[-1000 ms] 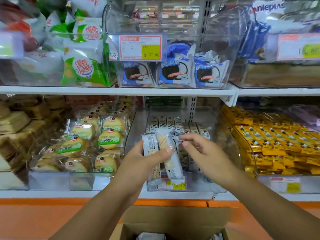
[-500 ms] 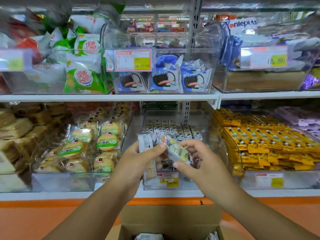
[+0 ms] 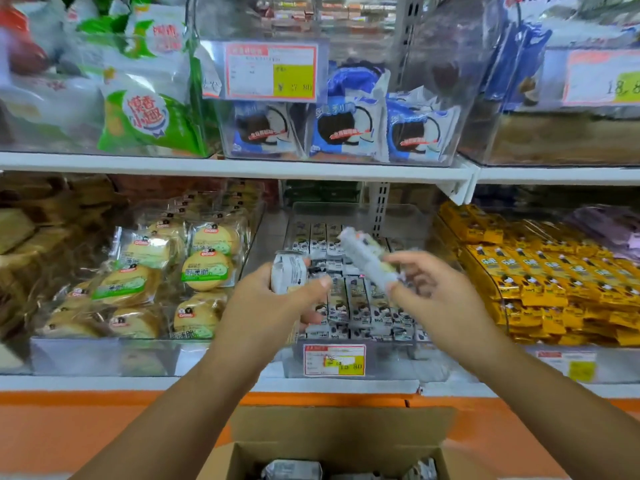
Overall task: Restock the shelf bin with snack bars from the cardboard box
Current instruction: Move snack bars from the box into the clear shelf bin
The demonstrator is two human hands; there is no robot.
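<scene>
Loading snack bars [image 3: 360, 306] into the shelf bin [image 3: 391, 362] beyond the hands.
Left hand [image 3: 273, 306] grips spare bars [image 3: 289, 278] as ready supply; right hand [image 3: 436, 299] pinches one bar [image 3: 367, 263], tilted for slotting in; cardboard box [image 3: 346, 427] waits below.

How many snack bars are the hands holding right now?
2. An upright grey-white wrapped snack bar is gripped in the left hand; a tilted grey-white snack bar is pinched in the right hand, both in front of the clear plastic shelf bin. The left hand may hide more.
</scene>
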